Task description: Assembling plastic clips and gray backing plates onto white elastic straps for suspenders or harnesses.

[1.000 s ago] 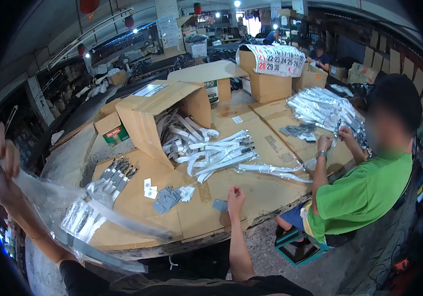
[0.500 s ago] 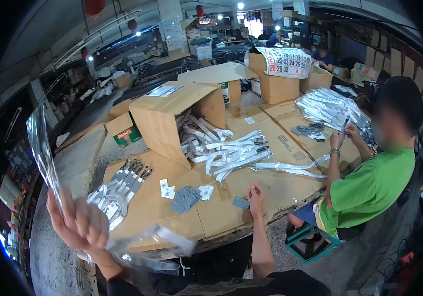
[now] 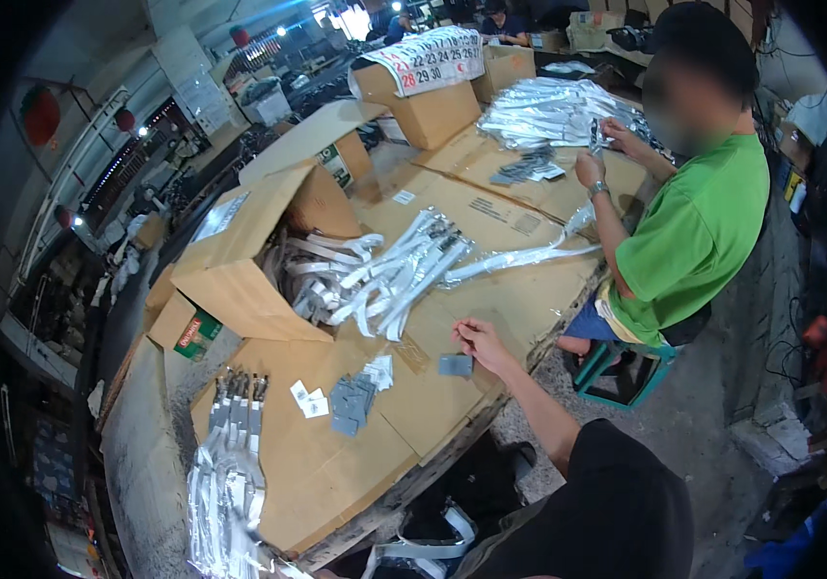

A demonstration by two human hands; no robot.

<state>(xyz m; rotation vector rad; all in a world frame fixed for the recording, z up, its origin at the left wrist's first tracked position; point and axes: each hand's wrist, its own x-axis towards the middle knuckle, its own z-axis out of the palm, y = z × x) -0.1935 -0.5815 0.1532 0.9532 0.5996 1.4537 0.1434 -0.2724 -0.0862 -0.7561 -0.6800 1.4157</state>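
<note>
My right hand [image 3: 481, 342] hovers over the cardboard-covered table, its thumb and fingertips pinched together; whatever may be between them is too small to make out. Just below it lies a single dark grey card [image 3: 455, 365]. To its left are a pile of grey cards [image 3: 352, 403] and several small white labels [image 3: 310, 399]. My left hand is out of sight. A white strap in clear plastic [image 3: 423, 550] shows at the lower edge, beyond the table's front. Bagged white straps with dark ends [image 3: 227, 482] lie in a bundle at the table's left.
An open cardboard box [image 3: 240, 280] lies on its side, white straps [image 3: 399, 275] spilling out. To the right, a co-worker in a green shirt [image 3: 693, 227] sits on a green stool [image 3: 625, 381], handling a strap near another strap pile [image 3: 563, 111]. A box with a calendar sheet [image 3: 433, 63] stands behind.
My left hand, raised at left with a clear plastic-wrapped strap, has dropped out of view. The view has turned right and tilted. My right hand stays pinched near the grey card.
</note>
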